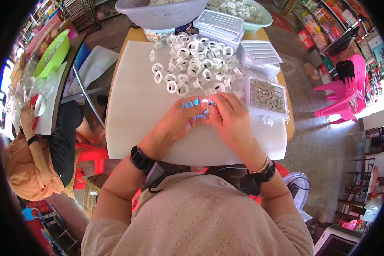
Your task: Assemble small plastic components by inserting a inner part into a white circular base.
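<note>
Over the near middle of the white-covered table (pixel 145 123), my two hands meet at a small white round plastic piece (pixel 209 105). My left hand (pixel 184 114) pinches it from the left, and bluish-white light glows on those fingers. From the other side my right hand (pixel 231 117) closes its fingertips on the piece, hiding most of it. Just beyond lies a loose heap of similar white round plastic pieces (pixel 195 68), some with a dark spot inside. Right of my right hand, a clear plastic box (pixel 248 94) holds many small silvery discs that look like button cells.
Stacked white trays (pixel 219 24) and another gridded tray (pixel 261 53) stand at the far right of the table. A pale basket (pixel 162 15) and a green basin (pixel 264 21) hold more white pieces. A co-worker (pixel 34 166) sits at a table on the left. Pink chairs (pixel 347 91) stand right.
</note>
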`<state>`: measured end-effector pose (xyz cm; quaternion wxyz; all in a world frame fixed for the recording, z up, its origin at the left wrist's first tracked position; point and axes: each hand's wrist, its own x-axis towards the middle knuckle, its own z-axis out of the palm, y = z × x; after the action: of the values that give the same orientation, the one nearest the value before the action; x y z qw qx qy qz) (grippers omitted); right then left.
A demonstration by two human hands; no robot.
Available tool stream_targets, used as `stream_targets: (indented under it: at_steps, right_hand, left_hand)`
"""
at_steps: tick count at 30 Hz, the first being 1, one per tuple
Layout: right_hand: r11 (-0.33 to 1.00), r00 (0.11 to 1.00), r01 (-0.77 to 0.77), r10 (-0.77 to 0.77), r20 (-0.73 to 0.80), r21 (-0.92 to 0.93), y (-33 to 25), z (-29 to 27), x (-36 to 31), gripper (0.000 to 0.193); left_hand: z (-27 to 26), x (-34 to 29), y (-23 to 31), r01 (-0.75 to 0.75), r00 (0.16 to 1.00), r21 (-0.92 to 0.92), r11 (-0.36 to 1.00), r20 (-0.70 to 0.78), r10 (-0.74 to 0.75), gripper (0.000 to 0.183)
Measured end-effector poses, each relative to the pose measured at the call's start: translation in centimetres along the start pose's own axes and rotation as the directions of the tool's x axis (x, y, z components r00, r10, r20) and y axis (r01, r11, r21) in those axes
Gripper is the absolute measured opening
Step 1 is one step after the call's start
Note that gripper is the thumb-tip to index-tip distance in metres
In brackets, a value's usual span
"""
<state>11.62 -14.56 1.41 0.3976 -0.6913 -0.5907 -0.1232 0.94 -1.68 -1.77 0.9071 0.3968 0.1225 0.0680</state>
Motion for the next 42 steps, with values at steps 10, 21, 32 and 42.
stream_targets:
  at_steps: [10,21,32,42]
  right_hand:
    - [0.837,0.942,-0.330,0.322,0.094,0.438,0.1,-0.7,-0.3,0.014]
    - [0.814,0.927,-0.374,0.338,0.161,0.446,0.4,-0.9,-0.4,0.009]
    - [0.295,0.664,-0.655,0.665,0.343,0.696,-0.1,-1.2,-0.3,0.016]
    - [0.960,0.922,-0.279,0.271,0.275,-0.007,-0.5,-1.3,-2.7,0.020]
  left_hand:
    - [-0.5,-0.1,0.0,0.014,0.998,0.012,1.000,0.058,-0.014,0.029]
    - [-0.3,-0.1,0.4,0.039,0.990,-0.026,0.999,0.135,-0.035,0.031]
    - [0.0,-0.2,0.1,-0.188,0.981,0.002,0.982,0.046,0.188,0.033]
    - [-0.1,0.0,0.6,-0.195,0.981,-0.084,0.977,-0.014,0.194,0.031]
